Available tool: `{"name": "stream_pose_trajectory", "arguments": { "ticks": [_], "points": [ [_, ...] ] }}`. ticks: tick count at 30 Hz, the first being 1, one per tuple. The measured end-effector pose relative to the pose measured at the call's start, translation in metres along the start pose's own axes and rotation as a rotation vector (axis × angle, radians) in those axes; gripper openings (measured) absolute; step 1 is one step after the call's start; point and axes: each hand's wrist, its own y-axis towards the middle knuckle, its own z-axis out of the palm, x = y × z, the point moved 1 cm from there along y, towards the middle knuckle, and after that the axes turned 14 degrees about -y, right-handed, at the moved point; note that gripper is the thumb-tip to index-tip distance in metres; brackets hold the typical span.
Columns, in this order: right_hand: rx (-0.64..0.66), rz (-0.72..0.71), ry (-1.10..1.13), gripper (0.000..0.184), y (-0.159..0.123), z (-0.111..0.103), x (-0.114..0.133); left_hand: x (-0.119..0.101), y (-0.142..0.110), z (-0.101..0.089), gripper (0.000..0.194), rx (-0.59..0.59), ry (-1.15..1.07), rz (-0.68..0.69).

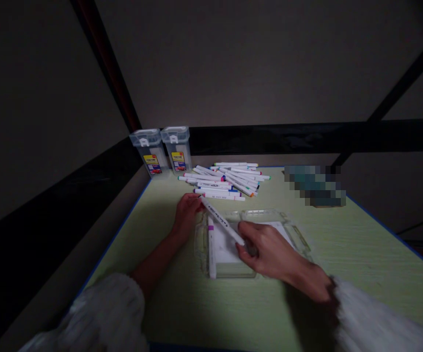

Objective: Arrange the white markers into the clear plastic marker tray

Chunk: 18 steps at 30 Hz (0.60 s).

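Observation:
A white marker (222,221) with dark lettering slants between my two hands, above a clear plastic box (233,270). My right hand (266,244) is closed on its lower end. At the upper end, the fingers of my left hand (188,210) pinch the tip. Inside the box, along its left side, lies another white marker (212,254) with a purple band. A white sheet (277,230) shows in the box, partly covered by my right hand. Just beyond my left hand is a loose pile of white markers (215,186) with coloured ends.
Two clear lidded containers (153,156) with yellow and purple labels stand at the back left of the pale green table (358,254). A pixelated blurred object (314,186) lies at the back right. Blue edging runs along the table's sides, and a wall rises behind.

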Motion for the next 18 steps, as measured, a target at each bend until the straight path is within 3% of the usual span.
{"name": "stream_pose_trajectory", "arguments": {
  "ticks": [7, 14, 18],
  "points": [
    [-0.069, 0.182, 0.049, 0.004, 0.003, 0.002, -0.037, -0.002, 0.001, -0.002, 0.021, 0.001, -0.017, -0.015],
    [-0.104, 0.131, 0.019, 0.019, 0.000, 0.000, -0.073, -0.009, -0.006, 0.009, 0.020, 0.132, 0.003, -0.083],
    [-0.171, 0.176, 0.038, 0.023, -0.004, -0.001, -0.096, -0.010, -0.006, 0.011, 0.015, 0.175, 0.050, -0.100]
  ]
}}
